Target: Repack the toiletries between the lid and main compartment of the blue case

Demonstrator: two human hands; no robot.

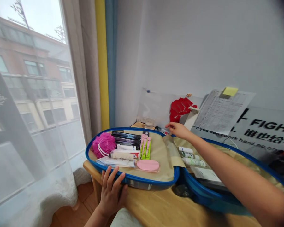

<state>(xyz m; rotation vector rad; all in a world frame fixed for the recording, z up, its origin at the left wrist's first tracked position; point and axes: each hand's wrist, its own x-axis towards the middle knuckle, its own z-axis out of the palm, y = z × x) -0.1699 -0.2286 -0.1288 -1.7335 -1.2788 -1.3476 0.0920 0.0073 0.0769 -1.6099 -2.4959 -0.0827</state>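
Note:
An open blue-rimmed suitcase (156,182) with a beige lining lies on the wooden table. My left hand (112,192) rests with spread fingers against the near rim of its left half. Beyond the far rim, my right hand (177,130) reaches out, fingers loosely extended beside small packets (162,130); contact is unclear. The left half holds a magenta bath puff (104,144), dark packaged items (126,140), slim pink-and-green boxes (145,147), a white tube (125,155), a white packet (115,162) and a pink oval sponge (148,165).
White bottles (194,162) and a pale flat box (207,175) lie in the suitcase's right half, partly behind my forearm. A clipboard with papers (223,110) leans against the wall. Curtains (100,63) and a window stand left. The wooden table (151,205) shows in front.

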